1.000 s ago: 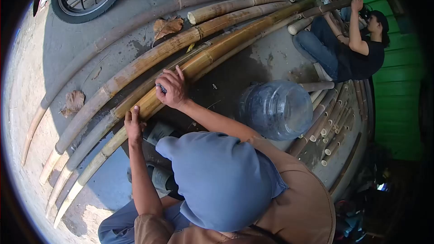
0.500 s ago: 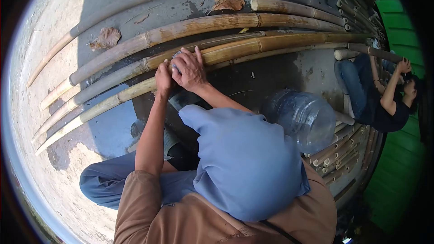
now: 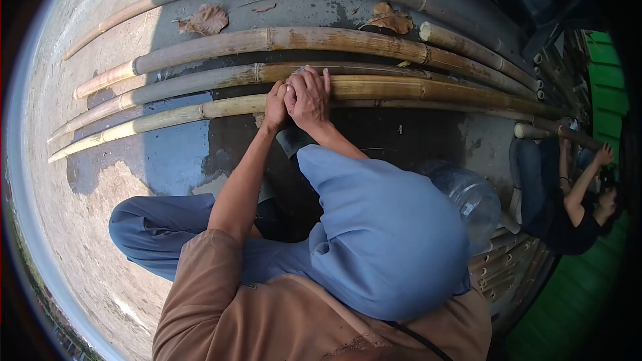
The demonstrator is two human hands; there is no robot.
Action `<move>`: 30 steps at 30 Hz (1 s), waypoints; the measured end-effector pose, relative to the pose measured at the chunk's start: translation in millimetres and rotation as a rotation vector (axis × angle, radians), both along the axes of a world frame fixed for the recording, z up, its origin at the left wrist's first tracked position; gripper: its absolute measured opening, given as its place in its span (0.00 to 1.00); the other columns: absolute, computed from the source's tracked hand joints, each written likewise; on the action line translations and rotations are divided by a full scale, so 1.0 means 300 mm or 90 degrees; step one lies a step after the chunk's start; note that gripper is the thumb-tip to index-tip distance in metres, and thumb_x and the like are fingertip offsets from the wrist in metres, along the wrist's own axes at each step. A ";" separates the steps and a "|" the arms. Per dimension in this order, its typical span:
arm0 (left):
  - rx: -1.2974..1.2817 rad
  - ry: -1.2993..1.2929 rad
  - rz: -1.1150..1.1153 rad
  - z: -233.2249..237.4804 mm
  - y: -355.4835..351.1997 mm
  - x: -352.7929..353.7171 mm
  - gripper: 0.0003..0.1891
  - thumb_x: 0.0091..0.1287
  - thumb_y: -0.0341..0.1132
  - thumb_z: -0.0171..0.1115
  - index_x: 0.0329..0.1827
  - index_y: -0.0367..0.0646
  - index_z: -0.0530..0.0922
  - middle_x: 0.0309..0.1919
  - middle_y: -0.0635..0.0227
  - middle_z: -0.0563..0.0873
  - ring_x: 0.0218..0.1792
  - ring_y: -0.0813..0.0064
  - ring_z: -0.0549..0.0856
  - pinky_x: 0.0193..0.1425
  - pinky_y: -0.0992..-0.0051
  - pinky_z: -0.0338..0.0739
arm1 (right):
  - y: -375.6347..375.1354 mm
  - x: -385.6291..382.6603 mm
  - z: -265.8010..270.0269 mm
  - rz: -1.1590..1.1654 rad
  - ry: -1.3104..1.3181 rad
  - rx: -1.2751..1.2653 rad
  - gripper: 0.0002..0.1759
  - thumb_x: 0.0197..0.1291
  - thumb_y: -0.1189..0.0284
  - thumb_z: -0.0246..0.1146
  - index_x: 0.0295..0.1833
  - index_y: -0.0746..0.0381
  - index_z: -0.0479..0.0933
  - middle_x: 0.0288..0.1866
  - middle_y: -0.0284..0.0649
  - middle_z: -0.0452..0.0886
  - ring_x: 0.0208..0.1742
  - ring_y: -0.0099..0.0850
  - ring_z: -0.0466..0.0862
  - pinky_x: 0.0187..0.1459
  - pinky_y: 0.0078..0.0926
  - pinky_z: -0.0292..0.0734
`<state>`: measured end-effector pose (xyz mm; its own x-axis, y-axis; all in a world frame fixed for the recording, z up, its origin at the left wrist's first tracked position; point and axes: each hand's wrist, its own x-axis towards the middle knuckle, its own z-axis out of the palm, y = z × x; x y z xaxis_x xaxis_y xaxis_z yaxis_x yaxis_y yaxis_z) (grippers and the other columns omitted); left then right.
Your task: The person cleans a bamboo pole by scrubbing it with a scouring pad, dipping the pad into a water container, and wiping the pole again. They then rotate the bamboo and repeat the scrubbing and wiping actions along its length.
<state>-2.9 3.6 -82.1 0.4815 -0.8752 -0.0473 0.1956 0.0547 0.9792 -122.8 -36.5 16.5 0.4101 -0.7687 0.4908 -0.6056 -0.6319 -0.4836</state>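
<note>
My left hand (image 3: 275,108) is closed, its fingers curled over the nearest long bamboo pole (image 3: 374,87). Pressed against it on the same pole is my right hand (image 3: 309,97), its fingers bent down around a grey scrubbing pad (image 3: 300,71). Only a sliver of the pad shows at the fingertips; the rest is covered. Whether my left fingers also grip the pad cannot be seen. Just beyond my hands, a second bamboo pole (image 3: 200,83) runs alongside the first. The pole I touch looks yellow-brown right of my hands and paler to the left.
More poles lie farther off, including a thick pole (image 3: 234,41) and a short one (image 3: 461,47). Dry leaves (image 3: 204,20) rest on the wet concrete. A clear water jug (image 3: 478,210) stands at right. Beyond it a co-worker (image 3: 568,194) holds a pole.
The view has turned, so poles, leaves and co-worker appear shifted right. My hands stay together at about the same stretch of pole; less of the grey pad shows.
</note>
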 end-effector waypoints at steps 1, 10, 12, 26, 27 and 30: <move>0.082 0.044 -0.003 0.009 -0.001 0.007 0.22 0.79 0.53 0.61 0.42 0.39 0.81 0.32 0.66 0.82 0.19 0.72 0.77 0.22 0.69 0.71 | 0.013 0.029 0.003 0.026 -0.022 0.013 0.08 0.68 0.66 0.64 0.49 0.55 0.80 0.53 0.43 0.84 0.72 0.50 0.79 0.81 0.70 0.54; 0.456 0.181 -0.030 0.260 -0.061 0.071 0.41 0.68 0.74 0.65 0.48 0.34 0.82 0.21 0.58 0.82 0.11 0.73 0.73 0.15 0.71 0.64 | -0.395 -0.639 0.010 -0.379 0.132 -0.114 0.09 0.72 0.65 0.62 0.51 0.55 0.82 0.52 0.41 0.86 0.69 0.50 0.81 0.81 0.74 0.53; 0.480 0.183 -0.052 0.244 -0.088 0.080 0.40 0.69 0.72 0.64 0.51 0.34 0.83 0.21 0.58 0.82 0.11 0.74 0.73 0.16 0.71 0.64 | -0.338 -0.495 0.024 -0.351 0.102 -0.083 0.08 0.71 0.65 0.63 0.49 0.55 0.81 0.50 0.42 0.86 0.69 0.49 0.81 0.81 0.73 0.54; 0.471 0.227 -0.048 0.229 -0.102 0.098 0.30 0.72 0.71 0.63 0.50 0.50 0.80 0.21 0.74 0.72 0.13 0.77 0.73 0.15 0.79 0.67 | -0.426 -0.644 0.015 -0.376 0.078 -0.120 0.03 0.66 0.69 0.64 0.42 0.54 0.78 0.42 0.38 0.83 0.57 0.44 0.84 0.77 0.74 0.61; 0.490 0.215 -0.030 0.230 -0.103 0.092 0.30 0.72 0.71 0.63 0.49 0.50 0.80 0.21 0.75 0.73 0.13 0.77 0.72 0.16 0.78 0.67 | -0.452 -0.699 0.036 -0.341 0.068 -0.149 0.03 0.65 0.68 0.64 0.41 0.53 0.78 0.41 0.38 0.82 0.57 0.44 0.84 0.76 0.72 0.63; 0.514 0.191 -0.018 0.238 -0.111 0.065 0.31 0.73 0.71 0.62 0.47 0.49 0.79 0.21 0.74 0.74 0.13 0.77 0.71 0.16 0.77 0.67 | -0.415 -0.548 0.002 -0.382 0.065 -0.153 0.05 0.63 0.68 0.65 0.40 0.55 0.76 0.40 0.39 0.81 0.55 0.45 0.83 0.76 0.68 0.65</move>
<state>16.6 -29.6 -10.8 0.3277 -0.5305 -0.7818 0.4425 -0.6449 0.6231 -287.2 -161.1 16.9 -0.0019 -0.7520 0.6592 -0.9222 -0.2536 -0.2920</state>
